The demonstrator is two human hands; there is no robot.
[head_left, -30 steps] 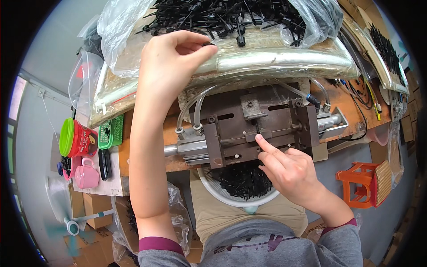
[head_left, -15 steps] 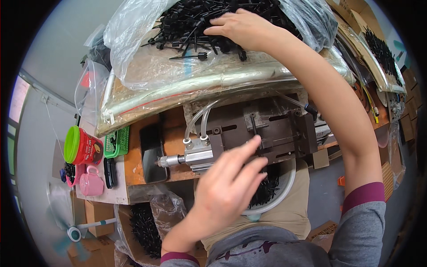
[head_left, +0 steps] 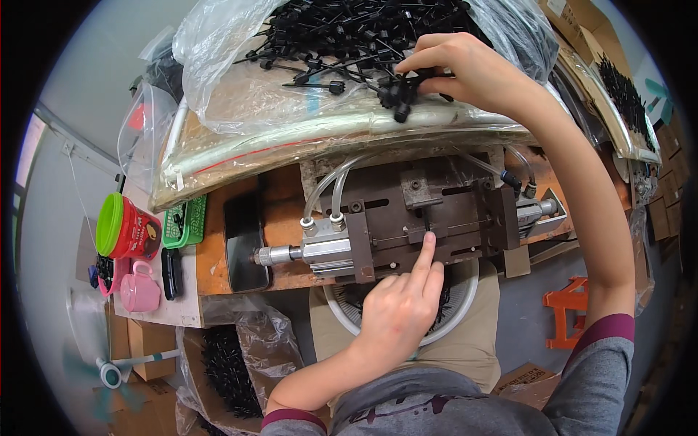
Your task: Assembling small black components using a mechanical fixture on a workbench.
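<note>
At the front edge of the pile of black plastic parts (head_left: 342, 36), my right hand (head_left: 469, 69) is closed on a few black plastic parts (head_left: 396, 98), thin rods with ridged knobs. My left hand (head_left: 400, 312) reaches over the near side of a dark metal fixture (head_left: 385, 225). Its index finger stretches to the small block at the middle of the fixture and appears to touch it. The other fingers are bent, the thumb is hidden, and nothing shows in this hand. A short dark rod (head_left: 427, 216) lies in the fixture's centre, just beyond the fingertip.
Silver air cylinders (head_left: 325, 256) with clear hoses flank the fixture. A phone (head_left: 246, 243), a red tub (head_left: 134, 229), a pink cup (head_left: 139, 289) and a green basket (head_left: 190, 221) sit leftward. Below the fixture is a white-rimmed basket (head_left: 469, 305) of black parts. A small fan (head_left: 110, 375) stands lower left.
My right hand has drawn back toward me and to the right, closing on black parts. My left hand has lowered, its index finger now at the fixture's middle. The view has shifted slightly.
</note>
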